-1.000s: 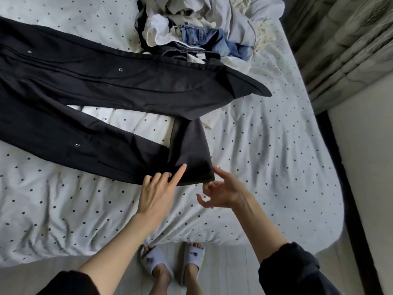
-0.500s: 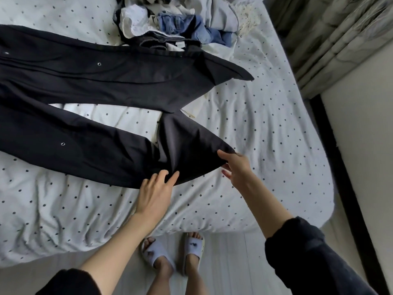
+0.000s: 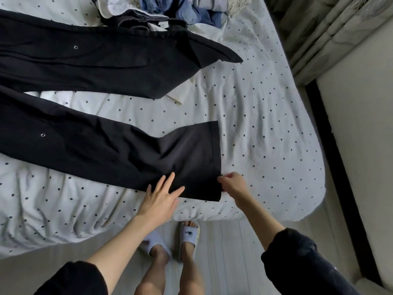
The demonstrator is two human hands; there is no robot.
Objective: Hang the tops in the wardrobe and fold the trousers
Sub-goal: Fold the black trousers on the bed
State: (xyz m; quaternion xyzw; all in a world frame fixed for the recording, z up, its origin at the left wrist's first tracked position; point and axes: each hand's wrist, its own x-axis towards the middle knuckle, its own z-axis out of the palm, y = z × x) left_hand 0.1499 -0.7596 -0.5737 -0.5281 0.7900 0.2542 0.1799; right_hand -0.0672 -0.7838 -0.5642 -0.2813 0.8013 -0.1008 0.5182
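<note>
A bed (image 3: 265, 116) under a white, dark-dotted sheet fills most of the view; its left and far sides run out of frame. Across it lie black trousers (image 3: 89, 150), both legs spread flat and pointing right, well apart at the hems. The waist end is cut off by the left edge. The far leg ends in a pointed, folded-over hem; the near leg ends in a straight hem near the bed's front edge. A small metal eyelet shows on each leg.

At the top edge a pile of clothes (image 3: 176, 11) is cropped: blue denim, white and dark pieces, too tangled to tell apart. The far leg touches it. A pale scrap of cloth (image 3: 178, 94) pokes out from under the far leg; what it is cannot be told.

Curtains (image 3: 319, 35) hang at the upper right, with a wall below them.

The left hand (image 3: 161, 196) lies flat on the near leg's lower edge, fingers straight and spread. The right hand (image 3: 232, 184), slightly blurred, pinches the near corner of that leg's hem with curled fingers.

Two slippered feet (image 3: 172, 239) stand on the pale floor by the bed.
</note>
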